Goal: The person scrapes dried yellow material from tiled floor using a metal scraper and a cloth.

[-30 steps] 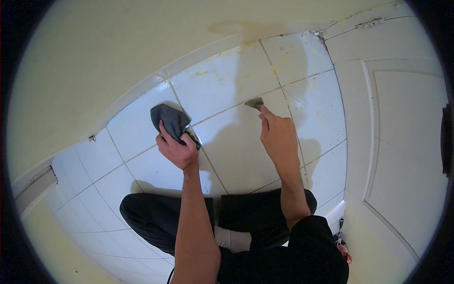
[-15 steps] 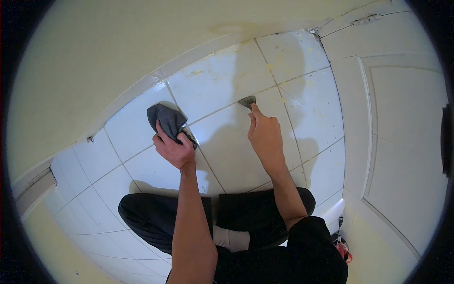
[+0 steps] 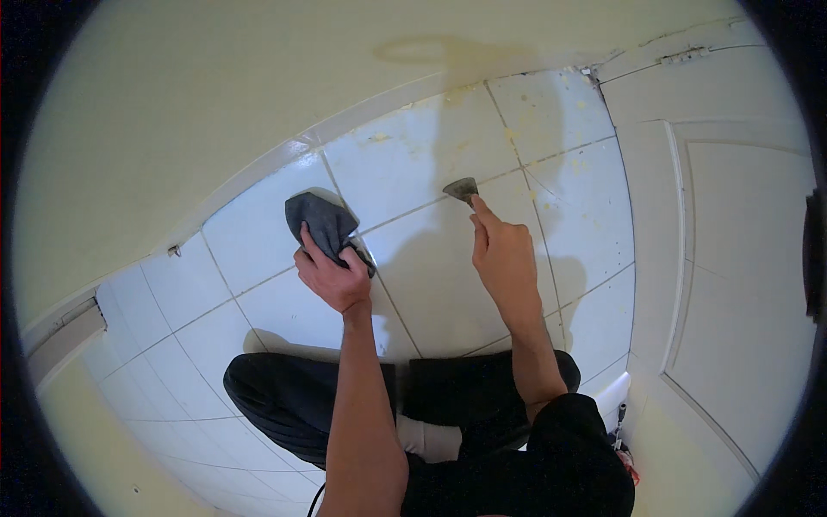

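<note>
A dark grey cloth (image 3: 319, 220) is bunched in my left hand (image 3: 332, 280), whose fingers press over it against the white tiled floor (image 3: 431, 284). A darker fold of it hangs by my thumb. To the right, my right hand (image 3: 508, 263) grips a scraper (image 3: 462, 188) with a flared, greyish, dirty-looking blade. My index finger stretches along it toward the blade, and the handle is hidden in my fist. The blade is by a grout line; whether it touches the tile I cannot tell.
Yellowish specks (image 3: 551, 155) dot the tiles toward the far right corner. A cream wall (image 3: 215, 103) with a baseboard runs along the far side; a panelled door (image 3: 732, 224) stands at the right. My crossed legs (image 3: 293, 396) are near. Small items (image 3: 622, 439) sit at the lower right.
The whole view has shifted slightly, so things appear farther right and lower. The scraper blade has turned a little and moved slightly over the tiles. The cloth stays in nearly the same place.
</note>
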Motion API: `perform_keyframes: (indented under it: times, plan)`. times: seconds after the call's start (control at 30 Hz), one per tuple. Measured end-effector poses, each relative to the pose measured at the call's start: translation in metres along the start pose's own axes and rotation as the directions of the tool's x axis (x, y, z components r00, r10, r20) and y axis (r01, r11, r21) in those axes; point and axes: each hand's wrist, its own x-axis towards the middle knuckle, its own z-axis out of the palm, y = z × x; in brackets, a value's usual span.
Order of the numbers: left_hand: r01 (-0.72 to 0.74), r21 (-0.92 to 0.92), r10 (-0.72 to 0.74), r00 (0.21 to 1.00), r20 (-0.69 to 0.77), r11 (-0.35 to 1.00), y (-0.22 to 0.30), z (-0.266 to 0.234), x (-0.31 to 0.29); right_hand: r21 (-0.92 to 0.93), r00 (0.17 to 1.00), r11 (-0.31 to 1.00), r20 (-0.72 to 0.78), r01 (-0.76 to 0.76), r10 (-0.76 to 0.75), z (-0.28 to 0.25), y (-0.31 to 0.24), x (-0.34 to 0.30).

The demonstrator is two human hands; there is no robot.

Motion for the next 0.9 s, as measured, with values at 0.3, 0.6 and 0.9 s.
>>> perform_keyframes:
  times: [0.3, 0.6, 0.9]
  plan:
    - [-0.002, -0.012, 0.002, 1.000, 0.003, 1.000, 0.001, 0.002, -0.001, -0.132, 0.999, 0.991, -0.026, -0.025, 0.022, 0.058, 0.024, 0.023]
    - [0.006, -0.010, -0.006, 1.000, 0.024, 1.000, 0.003, 0.002, -0.002, -0.104, 0.994, 0.991, 0.055, -0.090, 0.096, 0.024, 0.025, 0.027]
    - [-0.005, -0.031, 0.005, 1.000, -0.004, 1.000, 0.003, 0.002, 0.000, -0.105, 0.928, 0.955, -0.288, -0.278, 0.238, -0.004, 0.090, 0.038]
